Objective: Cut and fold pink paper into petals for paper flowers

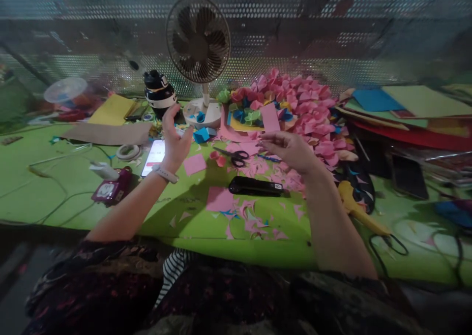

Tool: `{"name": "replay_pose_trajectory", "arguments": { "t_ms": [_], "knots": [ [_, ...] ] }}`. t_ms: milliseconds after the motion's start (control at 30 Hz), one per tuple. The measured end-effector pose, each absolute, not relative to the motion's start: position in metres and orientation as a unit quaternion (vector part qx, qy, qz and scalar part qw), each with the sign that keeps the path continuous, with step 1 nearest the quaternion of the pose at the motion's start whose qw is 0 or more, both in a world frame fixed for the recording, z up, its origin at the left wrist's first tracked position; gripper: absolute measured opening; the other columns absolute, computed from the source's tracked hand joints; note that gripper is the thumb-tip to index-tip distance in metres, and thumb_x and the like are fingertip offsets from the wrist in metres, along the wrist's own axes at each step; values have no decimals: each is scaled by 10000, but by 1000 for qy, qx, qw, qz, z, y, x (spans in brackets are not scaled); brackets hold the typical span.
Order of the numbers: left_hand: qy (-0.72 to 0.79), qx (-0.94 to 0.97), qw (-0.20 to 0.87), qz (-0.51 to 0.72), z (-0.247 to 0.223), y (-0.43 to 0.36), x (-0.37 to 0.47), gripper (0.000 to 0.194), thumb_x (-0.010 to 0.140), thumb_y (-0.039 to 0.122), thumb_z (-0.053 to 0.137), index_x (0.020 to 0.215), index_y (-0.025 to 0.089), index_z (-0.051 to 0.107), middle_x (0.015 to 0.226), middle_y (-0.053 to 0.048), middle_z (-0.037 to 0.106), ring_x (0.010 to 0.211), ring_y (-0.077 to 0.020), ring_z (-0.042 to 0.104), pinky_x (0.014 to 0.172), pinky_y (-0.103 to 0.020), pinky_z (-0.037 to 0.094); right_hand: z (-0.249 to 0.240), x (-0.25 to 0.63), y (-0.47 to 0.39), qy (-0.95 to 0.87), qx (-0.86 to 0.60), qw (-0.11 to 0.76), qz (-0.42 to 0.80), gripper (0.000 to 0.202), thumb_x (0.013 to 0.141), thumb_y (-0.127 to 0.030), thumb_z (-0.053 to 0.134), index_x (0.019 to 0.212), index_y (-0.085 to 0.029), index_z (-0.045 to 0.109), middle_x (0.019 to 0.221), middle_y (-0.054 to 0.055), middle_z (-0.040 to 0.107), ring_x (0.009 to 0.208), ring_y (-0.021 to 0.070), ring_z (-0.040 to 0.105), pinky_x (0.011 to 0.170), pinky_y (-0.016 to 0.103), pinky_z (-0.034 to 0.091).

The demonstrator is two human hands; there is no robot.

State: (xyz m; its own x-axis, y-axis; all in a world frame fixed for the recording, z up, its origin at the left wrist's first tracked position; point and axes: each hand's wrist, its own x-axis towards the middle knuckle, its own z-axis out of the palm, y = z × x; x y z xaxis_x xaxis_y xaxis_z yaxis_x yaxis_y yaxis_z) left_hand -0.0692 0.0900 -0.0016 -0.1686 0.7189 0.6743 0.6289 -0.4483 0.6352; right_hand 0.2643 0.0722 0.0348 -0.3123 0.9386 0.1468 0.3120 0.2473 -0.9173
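My left hand [175, 140] is raised over the lit phone [154, 158], thumb and fingers apart, holding nothing. Fingers pressed together, my right hand [289, 150] hovers over pink scraps; whatever is between its fingertips is too small to tell. A pink paper piece [270, 117] shows just beyond those fingers. Between the hands lie black-handled scissors [239, 158] and a small curled pink piece [217, 158]. Nearer me are a black stapler-like tool [256, 186] and a pink square [219, 198]. Another pink square [195, 164] lies beside my left hand.
Behind are a fan [199, 45], a dark bottle [160, 91] and a large heap of pink paper shapes [302, 104]. To the left are a tape roll [128, 152] and a charger [112, 187]. A yellow glue gun [359, 209] and dark phone [409, 176] lie right.
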Motion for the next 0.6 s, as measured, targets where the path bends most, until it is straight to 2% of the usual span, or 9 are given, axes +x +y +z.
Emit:
{"name": "replay_pose_trajectory", "arguments": {
  "t_ms": [67,200,300,367,433,600],
  "knots": [
    [524,641,43,559,-12,76,-65,570,854,358,675,1363,255,440,1462,-108,468,1402,-270,412,1199,-491,297,33,267,75,-729,-486,320,361,463,787,-519,721,1081,-162,717,988,106,746,939,244,694,849,404,563],
    [542,649,47,531,-22,57,-56,435,855,350,674,1256,251,540,1400,-104,510,1363,-275,449,1184,-486,329,41,264,69,-801,-502,115,305,432,834,-494,660,1099,-160,729,1052,126,739,945,265,682,834,380,530],
    [538,696,54,473,-16,33,-48,303,868,315,652,1154,223,608,1267,-93,599,1263,-259,532,1127,-473,401,51,258,60,-818,-478,56,316,505,849,-546,622,1171,-167,709,1123,132,726,971,275,674,827,375,520],
    [512,748,82,415,-10,13,-44,247,891,319,623,1116,219,630,1188,-78,646,1187,-249,580,1078,-472,442,57,258,56,-822,-471,62,314,518,842,-562,620,1179,-179,711,1135,124,726,982,277,671,839,380,517],
    [482,796,140,340,-7,-6,-39,284,889,370,642,1132,223,636,1161,-74,670,1152,-250,599,1054,-472,456,63,261,52,-824,-469,92,305,508,824,-563,642,1153,-186,730,1088,115,737,968,276,673,849,388,518],
    [442,846,229,193,-13,-23,-32,469,779,490,753,1157,230,652,1176,-107,655,1119,-282,598,987,-462,488,83,276,41,-790,-464,252,312,485,781,-548,719,1121,-203,748,959,89,746,912,255,676,825,397,539]
  ]
}}
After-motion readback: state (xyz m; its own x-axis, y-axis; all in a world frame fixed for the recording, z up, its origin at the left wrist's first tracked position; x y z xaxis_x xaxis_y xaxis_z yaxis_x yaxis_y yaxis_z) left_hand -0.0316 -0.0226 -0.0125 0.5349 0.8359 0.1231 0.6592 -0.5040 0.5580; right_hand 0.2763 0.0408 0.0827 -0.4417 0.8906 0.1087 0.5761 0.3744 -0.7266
